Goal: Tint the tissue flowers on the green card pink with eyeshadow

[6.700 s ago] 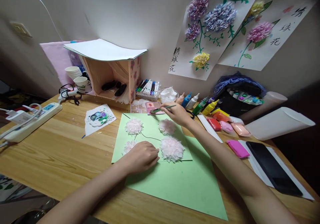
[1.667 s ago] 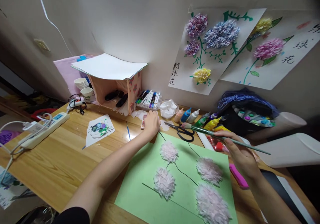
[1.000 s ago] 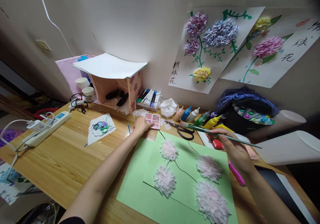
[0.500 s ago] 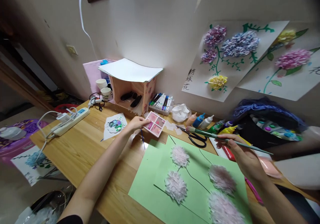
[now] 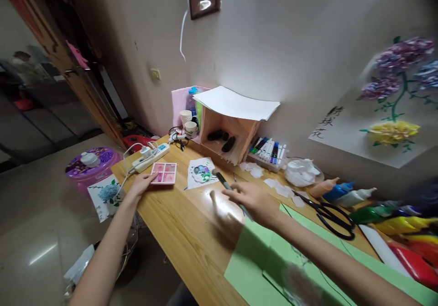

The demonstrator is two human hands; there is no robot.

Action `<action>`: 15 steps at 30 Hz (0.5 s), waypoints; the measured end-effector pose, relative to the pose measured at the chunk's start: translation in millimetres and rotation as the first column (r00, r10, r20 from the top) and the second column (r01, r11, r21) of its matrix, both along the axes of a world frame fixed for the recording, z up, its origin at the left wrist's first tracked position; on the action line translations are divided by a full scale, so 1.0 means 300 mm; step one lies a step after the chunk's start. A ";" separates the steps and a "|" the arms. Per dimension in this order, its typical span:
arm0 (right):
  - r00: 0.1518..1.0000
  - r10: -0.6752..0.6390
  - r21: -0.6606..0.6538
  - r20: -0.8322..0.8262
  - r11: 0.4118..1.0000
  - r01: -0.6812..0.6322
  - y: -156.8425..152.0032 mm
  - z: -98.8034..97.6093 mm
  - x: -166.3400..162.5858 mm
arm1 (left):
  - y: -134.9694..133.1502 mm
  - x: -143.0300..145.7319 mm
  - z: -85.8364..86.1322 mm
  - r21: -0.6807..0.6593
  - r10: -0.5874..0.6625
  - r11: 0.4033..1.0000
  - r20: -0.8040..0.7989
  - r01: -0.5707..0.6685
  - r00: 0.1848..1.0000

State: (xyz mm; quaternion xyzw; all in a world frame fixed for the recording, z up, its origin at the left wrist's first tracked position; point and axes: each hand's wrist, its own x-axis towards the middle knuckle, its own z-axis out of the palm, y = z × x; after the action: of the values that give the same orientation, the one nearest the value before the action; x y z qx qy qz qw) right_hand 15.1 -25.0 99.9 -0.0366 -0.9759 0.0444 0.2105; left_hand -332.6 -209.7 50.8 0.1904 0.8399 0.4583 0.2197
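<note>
My left hand (image 5: 139,186) pinches the left edge of a pink four-pan powder palette (image 5: 169,177) at the table's left end, close to the power strip. In my right hand (image 5: 255,201) is a green-handled paintbrush (image 5: 223,180), its bristles pointing up and left. The brush tip is over or near the right edge of a white sheet (image 5: 194,183) with a paint-smeared mixing palette (image 5: 201,173) on it. Beneath my right forearm lies green paper (image 5: 246,256) with pale pink fluffy paper flowers (image 5: 301,281), partly hidden and blurred.
A power strip (image 5: 152,158) with cords lies at the left edge. Behind stand paper cups (image 5: 190,128), a pink box (image 5: 246,153) with white sheets on top, and markers (image 5: 270,151). Black scissors (image 5: 330,217) and paint bottles (image 5: 342,189) lie to the right.
The view has turned left. My left hand has carried the powder palette left to beside the power strip. My right hand has brought the paintbrush left, toward the paint-smeared sheet.
</note>
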 end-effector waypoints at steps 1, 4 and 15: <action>0.999 0.008 0.078 0.034 0.997 -0.010 -0.022 -0.020 -0.091 | 0.011 -0.004 -0.018 -0.010 -0.002 1.000 -0.014 0.002 1.000; 0.991 0.033 0.170 0.131 0.984 -0.056 -0.087 -0.079 -0.342 | 0.062 -0.018 -0.069 -0.046 -0.026 0.999 -0.058 0.023 0.998; 0.961 -0.206 0.013 0.185 0.978 0.207 -0.255 -0.272 -0.659 | 0.161 -0.098 -0.110 -0.215 -0.111 0.976 -0.303 0.046 0.946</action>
State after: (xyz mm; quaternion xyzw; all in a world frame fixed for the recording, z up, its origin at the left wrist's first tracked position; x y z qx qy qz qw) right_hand -182.6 -101.7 18.3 -0.1430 -0.9820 0.0216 0.1218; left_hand -361.9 -161.4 17.7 0.2705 0.8985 0.3242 0.1202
